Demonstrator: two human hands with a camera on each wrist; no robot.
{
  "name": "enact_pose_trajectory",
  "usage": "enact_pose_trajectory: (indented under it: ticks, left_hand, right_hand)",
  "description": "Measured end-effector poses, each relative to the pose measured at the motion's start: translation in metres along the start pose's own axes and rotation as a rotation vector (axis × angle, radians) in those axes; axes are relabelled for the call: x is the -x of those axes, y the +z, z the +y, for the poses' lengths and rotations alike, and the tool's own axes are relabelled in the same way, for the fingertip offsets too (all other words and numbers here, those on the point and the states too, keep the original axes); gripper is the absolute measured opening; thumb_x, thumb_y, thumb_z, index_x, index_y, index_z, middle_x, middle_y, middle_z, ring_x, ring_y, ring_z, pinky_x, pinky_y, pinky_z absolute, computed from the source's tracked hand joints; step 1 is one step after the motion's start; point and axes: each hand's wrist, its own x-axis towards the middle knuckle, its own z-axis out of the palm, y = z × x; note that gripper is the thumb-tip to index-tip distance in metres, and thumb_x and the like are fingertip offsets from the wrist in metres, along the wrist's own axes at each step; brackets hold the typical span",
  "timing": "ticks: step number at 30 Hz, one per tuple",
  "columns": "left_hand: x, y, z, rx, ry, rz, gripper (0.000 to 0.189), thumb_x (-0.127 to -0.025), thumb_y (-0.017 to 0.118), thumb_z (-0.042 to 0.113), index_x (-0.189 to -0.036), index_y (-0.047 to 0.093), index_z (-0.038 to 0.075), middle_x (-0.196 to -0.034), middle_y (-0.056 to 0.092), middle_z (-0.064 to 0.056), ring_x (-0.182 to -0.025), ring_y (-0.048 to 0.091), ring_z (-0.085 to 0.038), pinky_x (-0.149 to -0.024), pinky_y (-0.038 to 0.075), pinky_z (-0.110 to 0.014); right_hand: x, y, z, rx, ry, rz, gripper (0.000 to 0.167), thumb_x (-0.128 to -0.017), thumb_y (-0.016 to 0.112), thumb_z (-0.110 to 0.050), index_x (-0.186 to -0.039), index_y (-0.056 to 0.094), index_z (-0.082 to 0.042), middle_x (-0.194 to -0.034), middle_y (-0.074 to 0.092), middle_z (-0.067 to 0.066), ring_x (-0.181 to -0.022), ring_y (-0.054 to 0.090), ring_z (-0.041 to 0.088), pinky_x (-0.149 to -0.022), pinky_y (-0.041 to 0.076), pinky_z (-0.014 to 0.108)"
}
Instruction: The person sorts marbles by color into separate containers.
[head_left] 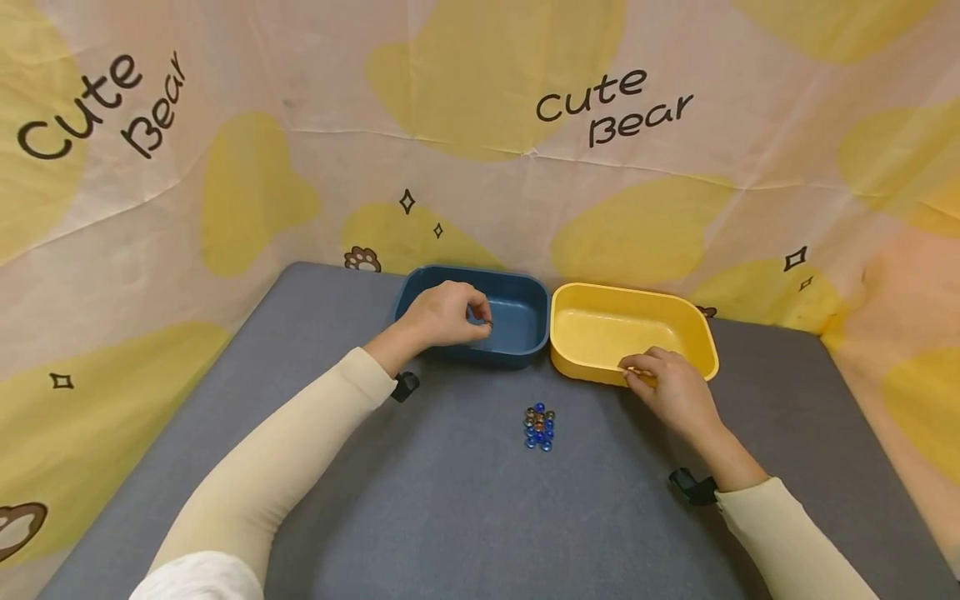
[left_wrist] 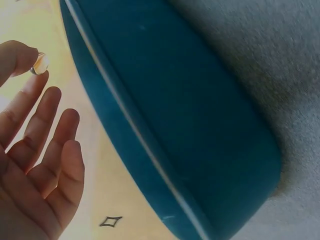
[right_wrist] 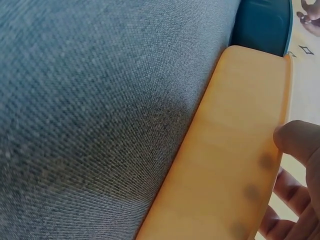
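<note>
Over the blue tub point(head_left: 517, 329), my left hand point(head_left: 447, 314) pinches a clear glass marble point(left_wrist: 40, 64) between thumb and index finger; the left wrist view shows amber in it. The other fingers of that hand are loosely bent. My right hand point(head_left: 672, 392) grips the near rim of the yellow tub point(head_left: 592, 367). Its thumb point(right_wrist: 294, 139) lies on the outside of the wall, and fingertips show as dark spots through it from within. A small cluster of blue and amber-brown marbles point(head_left: 539, 427) lies on the table in front of the tubs.
The two tubs stand side by side at the back of the grey cloth-covered table point(head_left: 465, 500). Behind them and at the sides hangs a pink and yellow printed cloth point(head_left: 480, 100). A dark strap point(head_left: 693, 487) sits at the right wrist.
</note>
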Motion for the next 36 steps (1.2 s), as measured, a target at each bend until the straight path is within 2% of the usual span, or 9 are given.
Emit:
enact_pose_trajectory:
  ticks: [7,16,23,36]
  left_hand:
    - [-0.011,0.008,-0.013,-0.045,-0.045,-0.033,0.008,-0.086,0.065,0.031,-0.089,0.071,0.028,-0.097,0.066,0.006,-0.089,0.059,-0.012,-0.074,0.052,-0.033]
    - [-0.029,0.020,-0.030,-0.050,-0.117,-0.075,0.008,-0.088,0.066,0.032,-0.092,0.071,0.027,-0.103,0.067,0.005,-0.094,0.061,-0.013,-0.081,0.052,-0.035]
    - [-0.040,0.028,-0.039,-0.096,-0.161,-0.094,0.009,-0.088,0.066,0.032,-0.092,0.071,0.025,-0.099,0.066,0.005,-0.090,0.060,-0.013,-0.081,0.051,-0.034]
    - [-0.046,0.037,-0.050,-0.099,-0.211,-0.089,0.012,-0.089,0.065,0.027,-0.097,0.071,0.020,-0.101,0.067,0.001,-0.092,0.060,-0.017,-0.083,0.051,-0.036]
  right_hand:
    - [0.000,0.001,0.000,-0.003,0.005,-0.002,0.012,-0.079,0.076,-0.008,-0.090,0.074,-0.011,-0.077,0.063,0.000,-0.069,0.056,0.018,-0.063,0.048,0.037]
    - [0.000,0.001,-0.001,0.006,0.002,0.003,0.012,-0.079,0.077,-0.007,-0.089,0.074,-0.012,-0.075,0.062,-0.001,-0.067,0.054,0.017,-0.061,0.046,0.035]
    - [0.000,0.000,-0.001,0.010,-0.003,0.005,0.013,-0.078,0.077,-0.007,-0.089,0.074,-0.012,-0.075,0.061,-0.002,-0.066,0.053,0.015,-0.061,0.045,0.033]
    - [-0.001,0.000,0.000,0.009,-0.008,0.005,0.012,-0.078,0.076,-0.007,-0.089,0.074,-0.012,-0.076,0.062,-0.001,-0.067,0.053,0.016,-0.062,0.045,0.034]
